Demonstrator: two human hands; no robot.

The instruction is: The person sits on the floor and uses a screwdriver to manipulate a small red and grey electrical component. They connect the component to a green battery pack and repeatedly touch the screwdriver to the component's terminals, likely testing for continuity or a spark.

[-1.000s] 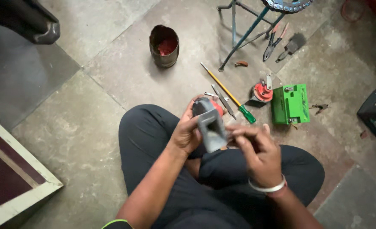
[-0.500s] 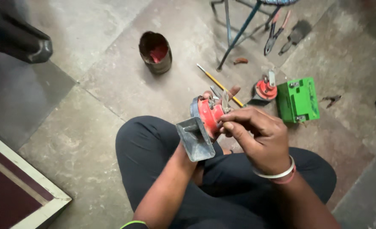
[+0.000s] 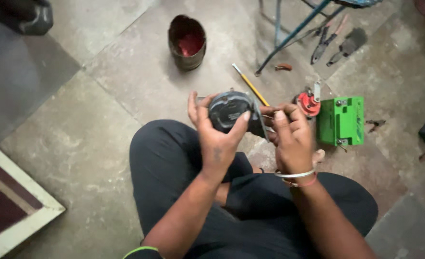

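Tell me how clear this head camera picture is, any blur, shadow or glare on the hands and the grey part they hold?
Head view: soft, dim light with no glare. The left hand and right hand look slightly smeared, and the grey part between them shows little detail. The green box on the floor is sharper. The top left corner lies in dark shadow, and the tin casts only a faint one.

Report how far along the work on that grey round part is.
Done: tools laid out, pliers and green box on the floor. In hand: left hand grips the grey round part; right hand pinches its edge. Left: red part lies untouched.
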